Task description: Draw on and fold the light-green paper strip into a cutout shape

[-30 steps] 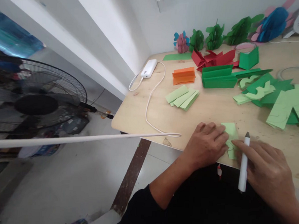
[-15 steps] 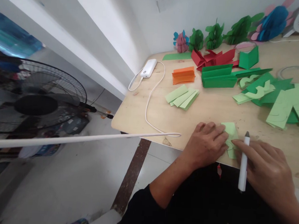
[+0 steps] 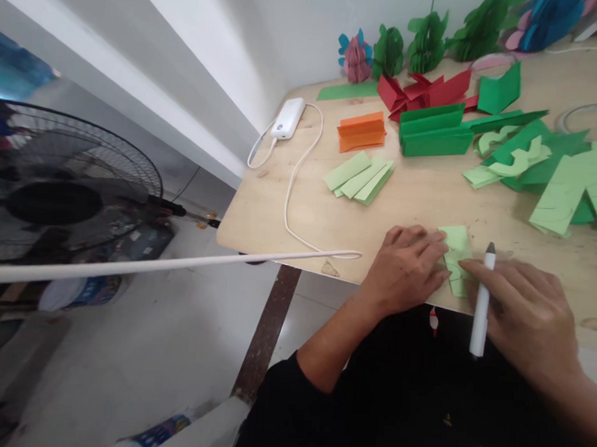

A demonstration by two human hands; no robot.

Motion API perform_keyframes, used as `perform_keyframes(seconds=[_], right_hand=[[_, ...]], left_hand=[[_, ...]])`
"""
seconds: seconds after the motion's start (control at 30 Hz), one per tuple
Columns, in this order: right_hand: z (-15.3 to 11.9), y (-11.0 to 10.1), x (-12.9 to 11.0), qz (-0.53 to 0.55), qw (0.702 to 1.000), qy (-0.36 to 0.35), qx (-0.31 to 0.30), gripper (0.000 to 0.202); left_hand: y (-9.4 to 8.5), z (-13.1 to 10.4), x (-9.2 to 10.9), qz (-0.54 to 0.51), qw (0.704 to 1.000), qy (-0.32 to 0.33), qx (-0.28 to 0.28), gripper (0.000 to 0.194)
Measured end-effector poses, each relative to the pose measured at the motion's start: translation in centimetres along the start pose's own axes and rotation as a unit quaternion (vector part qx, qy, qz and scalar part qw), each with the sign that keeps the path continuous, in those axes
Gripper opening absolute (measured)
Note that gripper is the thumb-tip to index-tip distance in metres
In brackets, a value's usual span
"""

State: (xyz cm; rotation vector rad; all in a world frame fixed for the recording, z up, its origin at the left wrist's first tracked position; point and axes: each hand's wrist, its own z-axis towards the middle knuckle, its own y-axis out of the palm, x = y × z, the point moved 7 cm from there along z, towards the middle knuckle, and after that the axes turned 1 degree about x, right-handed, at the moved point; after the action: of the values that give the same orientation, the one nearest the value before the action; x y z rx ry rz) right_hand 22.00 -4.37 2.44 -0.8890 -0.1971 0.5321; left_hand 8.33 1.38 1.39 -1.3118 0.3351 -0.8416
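A small light green paper piece with a curved pencil-like line lies at the table's near edge, between my two hands. My left hand holds it down from the left, fingers bent and close together on its edge. On the other side, my right hand has a white pen tucked in it, with the grey tip pointing away from me. A fingertip of that hand touches the paper's right edge. The undersides of both hands are hidden.
Folded light green strips, orange paper, green folded paper and red paper lie beyond. Cut light green sheets are at right. A white cable runs from a power bank. A floor fan stands left.
The whole scene sits slightly higher in the view as the camera has tilted. Both hands, the pen and the paper keep nearly the same places relative to one another.
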Motion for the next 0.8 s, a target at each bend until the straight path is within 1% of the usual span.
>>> perform_keyframes(seconds=[0.1, 0.33, 0.47, 0.6, 0.67, 0.8], right_hand=[[0.02, -0.02, -0.14, -0.008, 1.0, -0.005, 0.001, 0.029], [-0.22, 0.17, 0.14, 0.011, 1.0, 0.012, -0.006, 0.037], [-0.22, 0.12, 0.15, 0.007, 1.0, 0.012, 0.0, 0.034], [-0.22, 0.17, 0.06, 0.012, 1.0, 0.012, -0.007, 0.036], [-0.2, 0.08, 0.03, 0.011, 1.0, 0.014, -0.003, 0.033], [-0.13, -0.03, 0.17, 0.02, 1.0, 0.023, -0.004, 0.033]], left_hand=[[0.16, -0.01, 0.01, 0.001, 1.0, -0.004, 0.002, 0.034], [0.38, -0.06, 0.14, 0.006, 1.0, -0.008, -0.001, 0.043], [0.4, -0.09, 0.19, 0.004, 1.0, -0.005, 0.0, 0.044], [0.5, -0.07, 0.21, 0.011, 1.0, -0.005, -0.008, 0.043], [0.51, -0.07, 0.25, 0.014, 1.0, -0.003, -0.011, 0.043], [0.4, -0.13, 0.31, 0.013, 1.0, -0.002, -0.001, 0.042]])
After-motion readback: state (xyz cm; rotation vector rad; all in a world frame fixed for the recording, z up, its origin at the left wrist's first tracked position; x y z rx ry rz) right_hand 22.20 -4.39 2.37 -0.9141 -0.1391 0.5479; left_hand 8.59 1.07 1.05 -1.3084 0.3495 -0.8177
